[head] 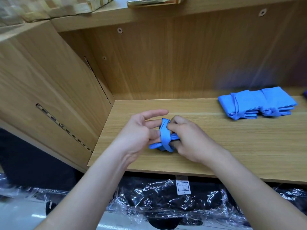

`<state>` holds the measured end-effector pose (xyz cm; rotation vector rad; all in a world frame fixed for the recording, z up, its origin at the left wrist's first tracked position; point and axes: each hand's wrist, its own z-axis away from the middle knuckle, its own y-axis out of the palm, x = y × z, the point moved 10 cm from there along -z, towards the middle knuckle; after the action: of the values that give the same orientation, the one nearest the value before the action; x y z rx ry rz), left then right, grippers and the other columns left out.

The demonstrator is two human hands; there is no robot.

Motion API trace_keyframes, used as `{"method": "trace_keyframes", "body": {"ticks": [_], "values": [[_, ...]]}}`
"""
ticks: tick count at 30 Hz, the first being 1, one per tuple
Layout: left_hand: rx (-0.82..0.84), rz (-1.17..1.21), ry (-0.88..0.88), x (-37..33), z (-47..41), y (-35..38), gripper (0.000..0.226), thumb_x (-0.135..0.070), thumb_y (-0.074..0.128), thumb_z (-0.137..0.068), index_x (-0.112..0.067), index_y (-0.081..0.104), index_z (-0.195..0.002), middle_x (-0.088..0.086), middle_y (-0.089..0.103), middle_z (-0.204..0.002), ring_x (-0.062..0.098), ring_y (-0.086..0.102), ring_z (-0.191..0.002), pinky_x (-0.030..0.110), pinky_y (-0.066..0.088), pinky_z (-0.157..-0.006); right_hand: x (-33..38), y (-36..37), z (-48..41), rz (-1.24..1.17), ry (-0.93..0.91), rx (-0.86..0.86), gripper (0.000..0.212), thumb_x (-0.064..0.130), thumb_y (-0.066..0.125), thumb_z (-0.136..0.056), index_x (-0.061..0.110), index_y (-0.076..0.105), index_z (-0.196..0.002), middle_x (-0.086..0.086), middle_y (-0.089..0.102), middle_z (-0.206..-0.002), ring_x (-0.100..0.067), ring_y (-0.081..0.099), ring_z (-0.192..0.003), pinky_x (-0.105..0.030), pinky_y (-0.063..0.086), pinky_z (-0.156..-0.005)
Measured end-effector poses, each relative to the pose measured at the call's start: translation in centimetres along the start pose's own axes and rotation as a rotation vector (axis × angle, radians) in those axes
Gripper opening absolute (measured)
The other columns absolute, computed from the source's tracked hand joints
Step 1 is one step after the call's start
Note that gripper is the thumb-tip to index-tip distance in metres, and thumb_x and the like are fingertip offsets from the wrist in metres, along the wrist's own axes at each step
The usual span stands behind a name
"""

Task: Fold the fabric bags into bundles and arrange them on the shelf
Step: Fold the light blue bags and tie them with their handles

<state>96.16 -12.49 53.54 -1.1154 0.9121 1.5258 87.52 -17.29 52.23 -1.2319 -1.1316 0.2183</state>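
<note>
We find the left hand [141,130] with its grip spread, fingertips touching the blue fabric bag [164,138]. The bag is rolled, wrapped with its strap, and positioned over the front of the shelf [216,146]. The right hand [187,138] has its grip pinching the bag. Far right, tied bundles [257,103] lie on the shelf.
</note>
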Motion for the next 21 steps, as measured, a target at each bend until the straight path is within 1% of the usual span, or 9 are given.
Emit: {"method": "trace_keyframes", "body": {"ticks": [4,8,10,12,14,16,18,19,21], "values": [[0.041,-0.269,0.124,-1.4,0.1,0.7,0.065,0.030,0.039,-0.080,-0.021,0.070,-0.106,0.001,0.072,-0.106,0.015,0.071,-0.089,0.025,0.058,-0.077,0.2,-1.6,-0.3,-0.007,-0.023,0.016,0.038,-0.002,0.061,-0.072,0.028,0.038,-0.063,0.001,0.054,-0.090,-0.022,0.053,-0.083,-0.035,0.045,-0.073],[-0.069,-0.951,0.455,-3.7,0.6,1.4,0.052,-0.007,0.074,-0.079,-0.041,0.067,-0.118,-0.021,0.067,-0.102,0.001,0.051,-0.095,0.013,0.041,-0.082,0.0,-2.5,-0.3,0.039,-0.015,0.086,0.039,-0.004,0.054,-0.070,0.029,0.037,-0.057,0.005,0.060,-0.086,-0.020,0.054,-0.075,-0.032,0.045,-0.062],[-0.076,-1.008,0.635,-4.5,1.1,1.9,0.044,-0.026,0.079,-0.074,-0.033,0.069,-0.117,-0.017,0.062,-0.096,0.003,0.044,-0.089,0.011,0.037,-0.080,-0.1,-2.5,-0.3,0.062,-0.021,0.123,0.034,-0.002,0.055,-0.071,0.028,0.042,-0.059,0.007,0.062,-0.082,-0.019,0.056,-0.073,-0.034,0.048,-0.062],[-0.107,-1.065,0.761,-5.0,1.4,2.1,0.035,-0.038,0.071,-0.074,-0.025,0.073,-0.107,-0.010,0.059,-0.091,0.008,0.043,-0.087,0.024,0.046,-0.076,0.0,-2.0,-0.4,0.054,-0.024,0.154,0.024,0.001,0.056,-0.072,0.023,0.051,-0.063,0.003,0.062,-0.072,-0.021,0.057,-0.068,-0.039,0.050,-0.060],[-0.116,-1.166,0.855,-5.3,1.7,2.5,0.031,-0.041,0.059,-0.082,-0.020,0.071,-0.100,-0.006,0.059,-0.093,0.012,0.045,-0.089,0.039,0.052,-0.065,0.2,-1.4,-0.4,0.020,-0.024,0.172,0.018,0.000,0.055,-0.073,0.017,0.056,-0.066,0.001,0.058,-0.062,-0.021,0.054,-0.062,-0.040,0.048,-0.057],[-0.095,-1.253,0.965,-5.6,2.3,3.0,0.030,-0.035,0.051,-0.089,-0.013,0.070,-0.096,0.000,0.061,-0.093,0.018,0.049,-0.087,0.041,0.052,-0.059,0.3,-1.1,-0.5,-0.006,-0.009,0.184,0.021,0.000,0.056,-0.072,0.017,0.052,-0.061,0.003,0.051,-0.055,-0.019,0.045,-0.056,-0.039,0.044,-0.055],[-0.079,-1.314,1.096,-5.7,3.2,3.4,0.024,-0.023,0.052,-0.092,-0.007,0.070,-0.092,0.006,0.063,-0.092,0.023,0.054,-0.083,0.037,0.049,-0.067,0.1,-1.4,-0.5,-0.078,0.009,0.196,0.019,0.001,0.060,-0.071,0.017,0.055,-0.062,0.005,0.047,-0.054,-0.013,0.039,-0.055,-0.035,0.040,-0.052],[-0.058,-1.298,1.116,-5.5,3.5,3.5,0.020,-0.018,0.054,-0.091,-0.005,0.070,-0.092,0.006,0.065,-0.092,0.024,0.056,-0.083,0.032,0.047,-0.072,-0.2,-1.6,-0.5,-0.142,0.021,0.203,0.016,0.001,0.064,-0.070,0.017,0.061,-0.067,0.007,0.049,-0.056,-0.010,0.039,-0.055,-0.032,0.038,-0.053],[0.025,-1.122,1.022,-5.3,3.5,3.1,0.016,-0.013,0.056,-0.087,-0.006,0.068,-0.094,0.003,0.069,-0.097,0.021,0.062,-0.088,0.028,0.048,-0.081,-0.6,-2.0,-0.4,-0.311,0.056,0.208,0.025,0.000,0.072,-0.068,0.020,0.066,-0.082,0.006,0.057,-0.064,-0.007,0.044,-0.058,-0.028,0.038,-0.055]]}}
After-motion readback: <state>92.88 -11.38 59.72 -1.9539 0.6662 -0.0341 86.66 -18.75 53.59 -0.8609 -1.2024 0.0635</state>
